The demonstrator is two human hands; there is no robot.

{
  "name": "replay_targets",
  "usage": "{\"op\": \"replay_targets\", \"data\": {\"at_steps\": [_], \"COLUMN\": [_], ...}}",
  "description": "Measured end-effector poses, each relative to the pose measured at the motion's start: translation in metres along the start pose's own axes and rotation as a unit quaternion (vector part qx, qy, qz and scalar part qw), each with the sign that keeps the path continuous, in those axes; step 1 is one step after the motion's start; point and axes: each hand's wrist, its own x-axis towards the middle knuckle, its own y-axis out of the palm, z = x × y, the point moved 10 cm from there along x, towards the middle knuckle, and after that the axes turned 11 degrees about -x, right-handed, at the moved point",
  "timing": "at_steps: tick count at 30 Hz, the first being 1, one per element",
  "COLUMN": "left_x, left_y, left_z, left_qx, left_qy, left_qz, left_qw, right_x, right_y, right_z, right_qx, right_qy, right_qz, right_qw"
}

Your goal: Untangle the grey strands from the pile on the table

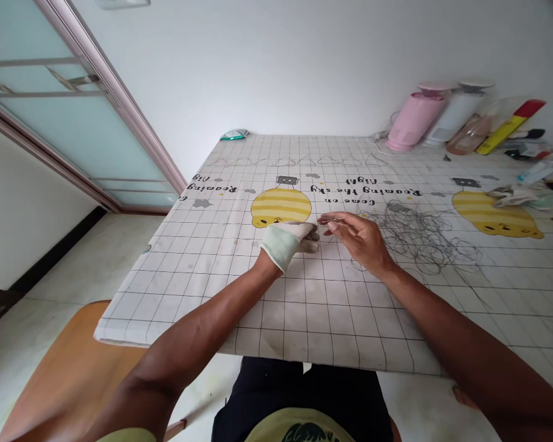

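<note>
My left hand [299,236], in a pale knitted glove with grey fingers, is closed near the middle of the table. Right beside it, my bare right hand [362,239] pinches a thin shiny wire [332,220] between thumb and fingers. The wire's left end runs to the gloved fingertips, which close on it; the exact grip there is hard to see. Just right of my right hand lies a loose tangle of thin dark wire [426,239]. Along the back of the table stretches a row of thin bent wire shapes [299,161].
A checked tablecloth [258,307] covers the table. A pink cylinder-shaped device [415,120], a white one [456,113], a bottle [470,132] and a yellow-red box [509,127] stand back right. A crumpled glove [525,193] lies right. A green-white packet [234,134] is back left; a wooden stool [69,374] stands left.
</note>
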Motion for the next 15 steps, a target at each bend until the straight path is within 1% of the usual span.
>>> {"op": "replay_targets", "data": {"at_steps": [3,5,7,9,11,15], "left_x": [-0.002,-0.002,-0.001,0.000,0.002,0.000], "left_y": [-0.003,-0.003,-0.002,-0.003,-0.006,-0.010], "left_z": [-0.010,-0.014,-0.012,-0.009,-0.005,-0.003], "left_qx": [0.100,0.127,0.097,0.040,0.009,0.008], "left_qy": [0.032,0.045,0.045,0.041,0.030,0.014], "left_qz": [-0.008,-0.009,0.002,0.008,-0.002,-0.033], "left_qw": [0.994,0.991,0.994,0.998,0.999,0.999], "right_x": [0.002,0.002,0.001,0.001,0.002,0.002], "right_y": [0.003,0.007,0.011,0.013,0.012,0.008], "right_z": [-0.012,-0.019,-0.024,-0.026,-0.025,-0.026], "right_qx": [0.033,0.035,0.048,0.063,0.064,0.046], "right_qy": [0.023,0.037,0.049,0.055,0.058,0.074], "right_qz": [0.020,0.036,0.045,0.047,0.037,0.021], "right_qw": [0.999,0.998,0.997,0.995,0.996,0.996]}}
